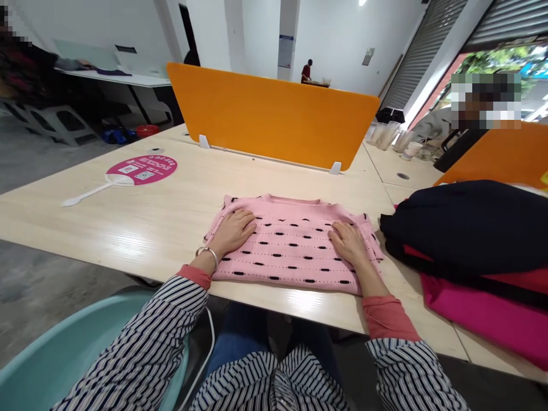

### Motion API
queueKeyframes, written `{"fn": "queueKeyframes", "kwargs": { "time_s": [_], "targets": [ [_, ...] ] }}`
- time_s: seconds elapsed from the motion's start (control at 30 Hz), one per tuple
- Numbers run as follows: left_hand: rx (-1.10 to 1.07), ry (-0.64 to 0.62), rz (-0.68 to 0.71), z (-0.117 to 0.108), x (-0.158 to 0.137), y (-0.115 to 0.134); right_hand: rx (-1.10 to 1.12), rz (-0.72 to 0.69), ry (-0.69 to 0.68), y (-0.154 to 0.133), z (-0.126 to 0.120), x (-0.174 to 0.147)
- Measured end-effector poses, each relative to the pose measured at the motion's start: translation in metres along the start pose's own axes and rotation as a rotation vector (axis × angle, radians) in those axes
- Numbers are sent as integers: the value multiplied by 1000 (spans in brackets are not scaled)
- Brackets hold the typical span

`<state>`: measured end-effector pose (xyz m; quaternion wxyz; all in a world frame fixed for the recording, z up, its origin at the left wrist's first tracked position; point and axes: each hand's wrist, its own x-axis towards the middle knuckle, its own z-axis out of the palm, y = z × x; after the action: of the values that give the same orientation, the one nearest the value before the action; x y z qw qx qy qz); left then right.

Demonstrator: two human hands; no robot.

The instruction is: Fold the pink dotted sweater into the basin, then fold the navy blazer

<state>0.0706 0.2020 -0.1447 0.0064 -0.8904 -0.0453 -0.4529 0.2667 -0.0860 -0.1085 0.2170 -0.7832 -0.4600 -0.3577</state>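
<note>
A pink knit sweater (291,242) with black dashes lies folded into a flat rectangle at the table's front edge, its ribbed neckline facing away from me. My left hand (234,231) rests on its left side, palm down with the fingers stretched over the knit. On the right side, my right hand (349,242) lies flat in the same way. Neither hand grips the cloth. Short folded sleeve parts show beyond both hands at the sweater's outer edges.
An orange divider (274,114) stands across the light wooden table (171,228). A pink hand fan (143,169) lies left. Dark and magenta clothes (479,228) are piled right, with plastic cups (387,136) behind. A teal basin (85,337) sits below left. Other people are farther off.
</note>
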Motion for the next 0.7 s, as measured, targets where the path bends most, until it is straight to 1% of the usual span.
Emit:
{"fn": "queueKeyframes", "kwargs": {
  "time_s": [0.07,0.13,0.2,0.23,0.27,0.3,0.37,0.43,0.47,0.57,0.7],
  "targets": [
    [-15,20,12,1,1,-1,86,21,53,5,0,0],
    [-28,39,25,0,1,-1,149,68,169,13,-4,-2],
    [-41,56,34,-1,1,-1,120,128,316,23,-11,-7],
    [-46,62,38,-1,1,0,73,152,365,29,-15,-11],
    [-52,66,43,-2,1,1,21,175,383,35,-19,-15],
    [-57,71,45,-2,1,1,-21,197,367,41,-22,-20],
    [-70,78,43,-3,1,2,-62,242,263,49,-27,-31],
    [-87,85,35,-3,1,2,-76,304,161,52,-28,-39],
    [-94,88,30,-3,1,2,-86,344,132,52,-28,-42],
    [-110,87,24,-3,1,2,-143,458,86,44,-28,-45],
    [-125,84,14,-5,0,4,-223,500,58,33,-32,-43]
  ]
}}
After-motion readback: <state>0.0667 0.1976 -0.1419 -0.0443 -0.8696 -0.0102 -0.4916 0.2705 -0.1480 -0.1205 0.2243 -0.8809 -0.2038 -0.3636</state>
